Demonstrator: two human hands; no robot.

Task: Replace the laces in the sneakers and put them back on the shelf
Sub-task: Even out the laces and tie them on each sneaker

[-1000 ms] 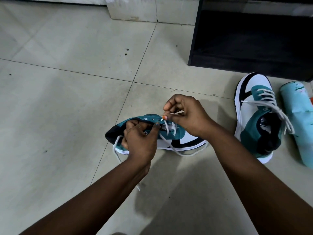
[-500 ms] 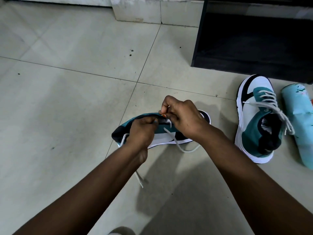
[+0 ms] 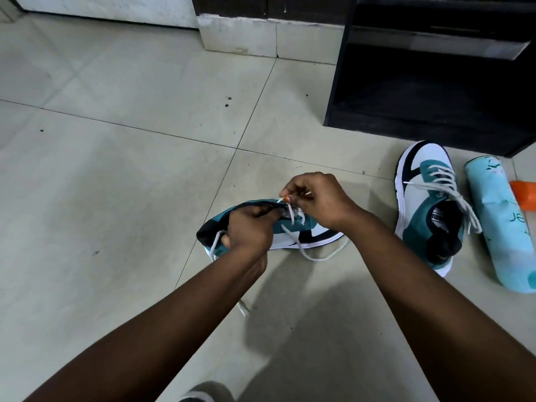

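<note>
Teal, white and black low-top sneaker [image 3: 293, 232] lying on its side on the pale tiled floor [image 3: 121, 175], heel toward the left, sole edge toward the viewer. Left hand [image 3: 249, 227] wrapped over the collar and upper, fingers curled round the shoe's edge, gripping it. Right hand [image 3: 319, 200] just above the eyelet row, thumb and fingertips pinching the tip of the thin white lace [image 3: 311, 255]. Lace threaded through a few eyelets; one loose run looping on the floor in front of the sole, another trailing out under the left forearm. Matching second sneaker [image 3: 426, 204] upright on the floor to the right, well apart from the first, toe pointing away, white laces in place with the ends hanging loose. Light turquoise cylindrical bottle [image 3: 501, 224] lying just beside it on the right, with an orange object [image 3: 525, 194] at the frame edge. Dark wooden shelf unit [image 3: 435, 82] standing behind, near the second sneaker's toe.
</note>
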